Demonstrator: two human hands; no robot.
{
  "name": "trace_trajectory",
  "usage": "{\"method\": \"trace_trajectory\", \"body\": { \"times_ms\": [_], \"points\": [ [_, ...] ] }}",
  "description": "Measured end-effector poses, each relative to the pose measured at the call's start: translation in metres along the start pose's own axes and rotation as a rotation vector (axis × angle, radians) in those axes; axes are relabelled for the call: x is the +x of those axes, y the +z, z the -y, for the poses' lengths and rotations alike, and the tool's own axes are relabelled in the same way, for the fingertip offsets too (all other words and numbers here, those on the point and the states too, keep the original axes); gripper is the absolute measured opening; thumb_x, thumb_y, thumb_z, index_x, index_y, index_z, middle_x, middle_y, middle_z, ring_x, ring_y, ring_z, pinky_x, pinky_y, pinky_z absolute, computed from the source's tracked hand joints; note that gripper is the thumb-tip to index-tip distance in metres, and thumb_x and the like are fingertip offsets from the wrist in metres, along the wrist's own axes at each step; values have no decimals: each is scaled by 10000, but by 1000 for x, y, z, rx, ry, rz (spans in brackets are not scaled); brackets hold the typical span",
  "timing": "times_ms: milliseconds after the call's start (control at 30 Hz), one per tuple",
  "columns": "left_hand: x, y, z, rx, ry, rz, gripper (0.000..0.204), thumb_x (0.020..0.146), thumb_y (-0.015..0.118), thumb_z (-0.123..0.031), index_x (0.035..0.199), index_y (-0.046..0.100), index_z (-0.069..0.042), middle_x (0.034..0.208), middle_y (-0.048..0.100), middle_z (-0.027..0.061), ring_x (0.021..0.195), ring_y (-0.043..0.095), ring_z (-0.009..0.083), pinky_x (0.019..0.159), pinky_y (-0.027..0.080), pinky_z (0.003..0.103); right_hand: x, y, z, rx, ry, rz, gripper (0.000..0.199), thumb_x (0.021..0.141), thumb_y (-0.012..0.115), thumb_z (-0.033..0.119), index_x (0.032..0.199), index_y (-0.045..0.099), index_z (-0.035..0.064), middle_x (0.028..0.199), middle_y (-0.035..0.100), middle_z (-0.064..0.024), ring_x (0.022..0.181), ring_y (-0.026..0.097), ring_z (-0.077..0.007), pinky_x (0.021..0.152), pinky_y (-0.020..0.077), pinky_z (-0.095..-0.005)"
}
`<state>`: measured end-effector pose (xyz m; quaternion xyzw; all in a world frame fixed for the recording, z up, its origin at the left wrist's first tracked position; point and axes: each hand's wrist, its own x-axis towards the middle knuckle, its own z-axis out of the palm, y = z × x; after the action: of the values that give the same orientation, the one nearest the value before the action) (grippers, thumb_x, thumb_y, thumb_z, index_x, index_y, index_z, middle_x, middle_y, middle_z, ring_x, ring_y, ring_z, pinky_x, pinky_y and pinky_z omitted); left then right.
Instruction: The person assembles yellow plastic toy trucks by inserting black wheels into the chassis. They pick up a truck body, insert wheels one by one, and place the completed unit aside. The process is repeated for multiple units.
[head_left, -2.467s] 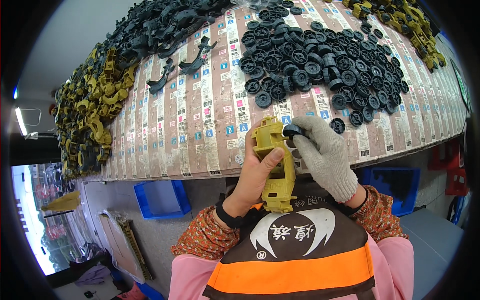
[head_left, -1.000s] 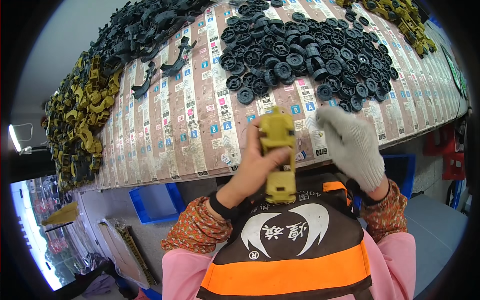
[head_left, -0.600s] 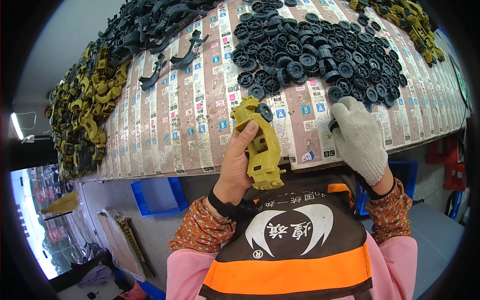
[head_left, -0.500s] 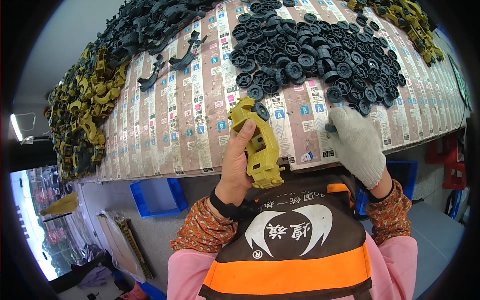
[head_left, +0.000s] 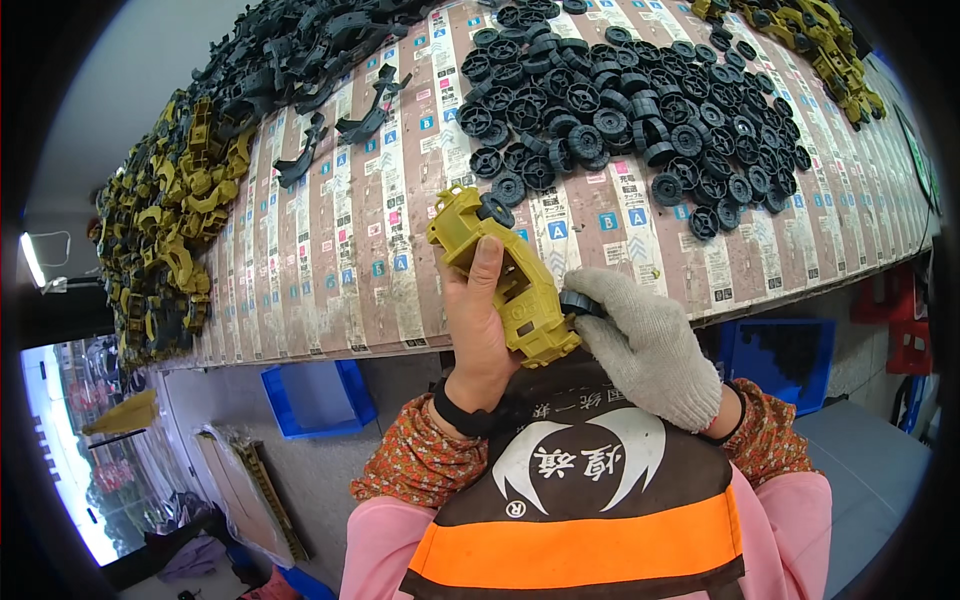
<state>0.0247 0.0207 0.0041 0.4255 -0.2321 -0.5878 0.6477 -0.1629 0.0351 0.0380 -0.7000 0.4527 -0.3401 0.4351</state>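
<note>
My bare left hand (head_left: 475,335) is closed round a yellow plastic toy vehicle body (head_left: 530,300), its thumb pressed on the near side. One black wheel (head_left: 495,210) sits on the body's far end. Between the gloved fingers of my right hand (head_left: 650,345) is another black toy wheel (head_left: 580,304), held against the body's near right side. Whether that wheel is seated on an axle cannot be made out. Beyond my hands lies a heap of loose black wheels (head_left: 610,122) on the table.
The table (head_left: 330,270) is covered in printed paper strips. Yellow bodies (head_left: 180,220) are piled at its left, dark plastic parts (head_left: 290,50) at the far left, more yellow bodies (head_left: 830,60) at the far right. Blue bins (head_left: 318,395) stand below the near edge.
My right hand has moved left and nearer, from beside the wheel heap to the vehicle body, bringing a wheel. The body has shifted slightly left and turned in my left hand.
</note>
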Motion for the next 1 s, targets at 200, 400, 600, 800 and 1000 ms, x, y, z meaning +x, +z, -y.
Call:
{"method": "trace_trajectory", "body": {
  "times_ms": [200,400,600,800,1000],
  "points": [
    [1,-5,6,15,71,-14,387,1051,721,-221,1351,501,-114,1130,653,25,923,696,131,782,624,312,-6,3,-2,-57,-44,-18,383,955,651,8,1333,595,-5,1045,723,-252,897,730,-451,744,576,-474],
    [-7,4,5,81,165,-11,576,1000,756,-69,1469,425,-107,1286,617,38,1117,660,147,932,589,326,-12,3,4,-134,19,76,453,898,599,-38,1350,576,-45,1031,721,-277,877,732,-475,756,585,-482],
    [-19,12,11,93,396,200,876,866,870,-18,1549,326,-91,1463,525,82,1313,585,204,1114,501,372,-11,3,1,-87,-1,51,434,874,630,23,1304,598,-26,916,710,-264,779,707,-480,689,558,-547],
    [-4,12,9,177,157,228,761,956,785,-60,1551,313,-97,1419,541,87,1263,599,195,1045,550,362,14,-33,0,-334,12,182,381,864,622,-10,1243,646,17,940,726,-232,798,714,-445,725,573,-510],
    [18,-9,-18,121,-342,205,698,1032,692,-204,1565,256,-92,1284,606,133,1054,697,202,816,650,370,57,-85,-22,-893,-202,-186,424,846,654,-57,1249,690,70,1073,692,-144,1014,690,-347,860,565,-457]
  ]
}}
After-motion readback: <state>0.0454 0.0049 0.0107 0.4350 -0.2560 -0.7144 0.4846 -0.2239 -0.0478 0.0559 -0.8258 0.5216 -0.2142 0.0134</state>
